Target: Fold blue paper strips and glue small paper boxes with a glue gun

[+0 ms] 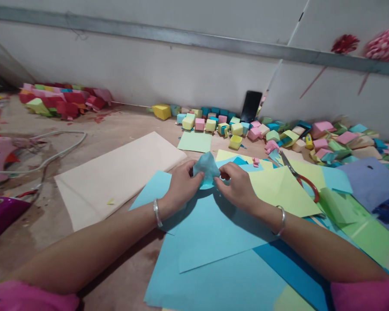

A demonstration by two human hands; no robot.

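Observation:
A small folded piece of light blue paper (206, 166) is held up between my two hands, above the large light blue sheets (214, 242). My left hand (183, 183) pinches its left side, thumb in front and fingers behind. On the other side, my right hand (236, 183) grips the lower right edge between thumb and curled fingers. The paper comes to a point at the top, and its back is hidden from me.
Scissors with orange handles (306, 183) lie right on yellow-green paper (283, 190). A cream sheet (116, 177) is on the left. Small folded paper boxes (210, 125) line the wall, where a phone (251, 106) leans. A white cable (65, 147) crosses the left side.

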